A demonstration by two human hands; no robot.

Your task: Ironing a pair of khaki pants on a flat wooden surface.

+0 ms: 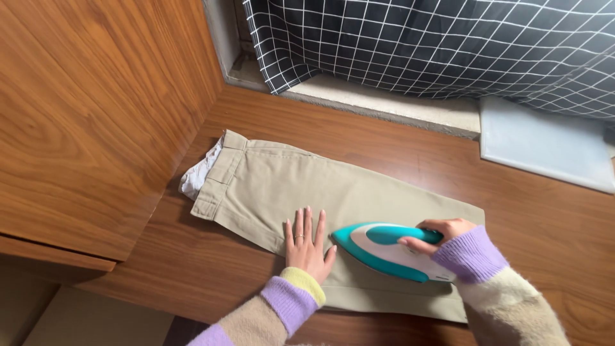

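Observation:
A pair of beige trousers (288, 182) lies folded flat on a brown wooden surface (397, 138), waistband toward the left with white pocket lining showing. My left hand (309, 243) rests flat on the fabric, fingers spread, a ring on one finger. My right hand (435, 232) grips the handle of a teal and white iron (378, 250). The iron sits on the trousers just right of my left hand, its tip pointing left toward that hand. Both sleeves are knitted in purple, yellow and cream.
A wooden cabinet side (96, 115) rises at the left. A black cloth with a white grid (435, 38) hangs over a pale ledge (384, 102) at the back. A light blue-grey flat mat (544, 144) lies at the back right.

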